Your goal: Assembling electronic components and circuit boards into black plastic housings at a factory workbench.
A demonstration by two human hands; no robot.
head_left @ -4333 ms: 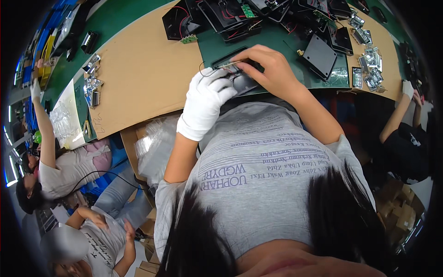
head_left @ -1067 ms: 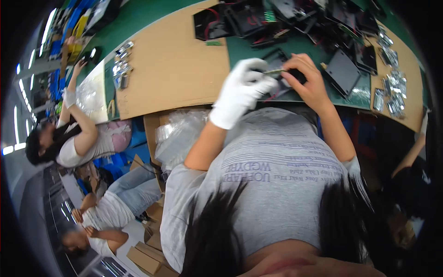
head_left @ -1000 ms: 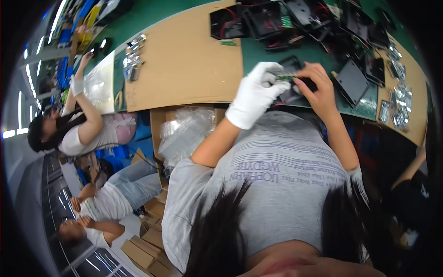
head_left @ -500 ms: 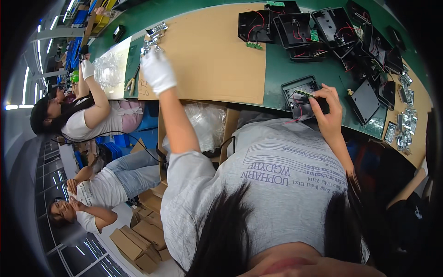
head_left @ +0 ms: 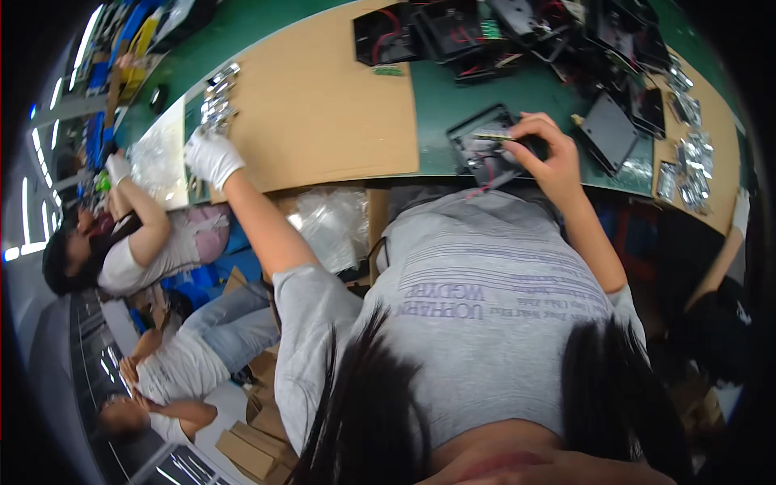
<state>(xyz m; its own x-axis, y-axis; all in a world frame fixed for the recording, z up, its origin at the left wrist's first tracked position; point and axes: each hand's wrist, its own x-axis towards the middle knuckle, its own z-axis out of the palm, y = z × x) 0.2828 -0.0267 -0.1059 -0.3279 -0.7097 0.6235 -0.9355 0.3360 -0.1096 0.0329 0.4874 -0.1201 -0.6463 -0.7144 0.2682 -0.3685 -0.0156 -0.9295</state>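
Note:
My right hand (head_left: 550, 149), bare, pinches the edge of a small green circuit board (head_left: 490, 137) between thumb and fingers. The board is over an open black plastic case (head_left: 461, 133) at the table's near edge, and a red wire (head_left: 482, 191) hangs out of the case. My left hand (head_left: 212, 158), in a white glove, is at the left end of the cardboard sheet with its fingers curled. What lies in those fingers is hidden. Just beyond it sits a row of shiny metal parts (head_left: 220, 93).
Black cases (head_left: 461, 40) with red wires pile up at the back right. A dark flat panel (head_left: 608, 133) and more metal parts (head_left: 695, 170) lie to the right. The brown cardboard sheet (head_left: 323, 105) covers the green table's middle. Co-workers (head_left: 133, 242) are at the left; another person's gloved hand (head_left: 740, 212) shows far right.
My left hand has drawn back from the metal parts toward the table's near edge. My right hand still holds the circuit board, now more edge-on over the case. The whole view has shifted.

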